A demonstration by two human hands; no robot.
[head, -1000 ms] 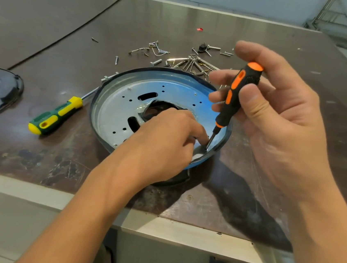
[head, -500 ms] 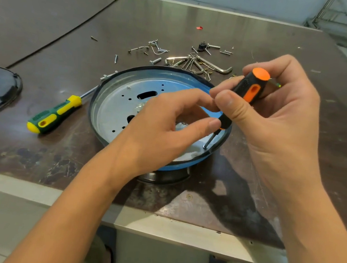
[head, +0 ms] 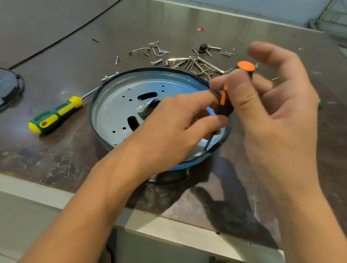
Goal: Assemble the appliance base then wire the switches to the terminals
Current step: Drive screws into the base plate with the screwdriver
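bright daylight, table (head: 264, 29) glare, right hand (head: 277, 112) motion-blurred, wide-angle distortion.

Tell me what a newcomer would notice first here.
The orange screwdriver stands at centre, pinched by the right hand and steadied by the left hand, its tip down at the near right rim of the round metal base. A green-and-yellow screwdriver lies left of the base, and loose screws and hex keys are scattered behind it.

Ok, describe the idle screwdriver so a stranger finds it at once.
Start at the round silver metal base on the brown table. Left of its rim lies the green-and-yellow-handled screwdriver, untouched. The black-and-orange screwdriver is held by the right hand.
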